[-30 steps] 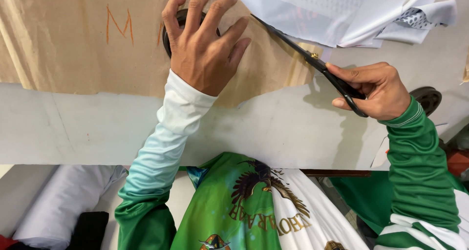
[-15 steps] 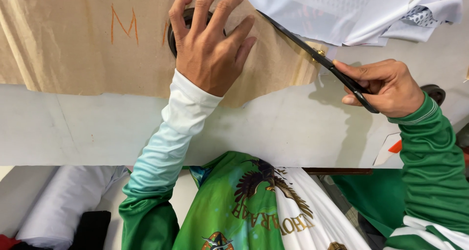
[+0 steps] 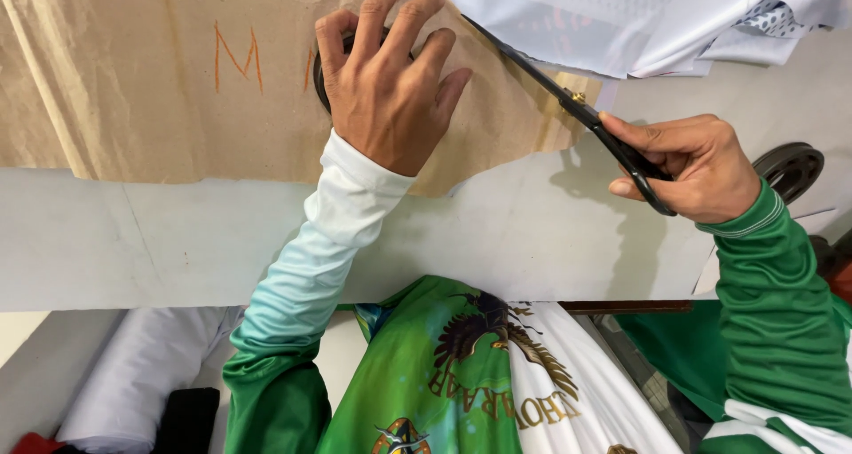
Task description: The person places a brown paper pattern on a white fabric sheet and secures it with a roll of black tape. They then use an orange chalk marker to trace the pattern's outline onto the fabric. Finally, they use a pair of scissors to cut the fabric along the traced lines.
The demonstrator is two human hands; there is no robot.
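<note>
**Scissors at edge of brown paper, left hand pressing a dark weight**

Surroundings: brown pattern paper (image 3: 133, 108) covers the upper left and centre of the frame, lying on a pale desk (image 3: 532, 241). Orange chalk marks sit on it left of centre. White printed fabric (image 3: 639, 19) is piled in the upper right, overlapping the paper's far edge and covering the tips of the blades. A dark round object (image 3: 790, 168) lies at the right edge, partly behind the right wrist. Lower left, below the desk edge: a white fabric roll (image 3: 133, 383) and something black beside it.

Left hand (image 3: 390, 86): upper centre, palm down, fingers spread, wrist bent back. It covers a dark round weight (image 3: 321, 72) resting on the paper; only the weight's left rim shows. Grip: flat press, not closed around it.

Right hand (image 3: 697, 165): right of centre, fingers closed through the handles of black scissors (image 3: 577, 112). Blades run diagonally up-left along the paper's cut right edge. Whether the blades are parted, cannot tell.
</note>
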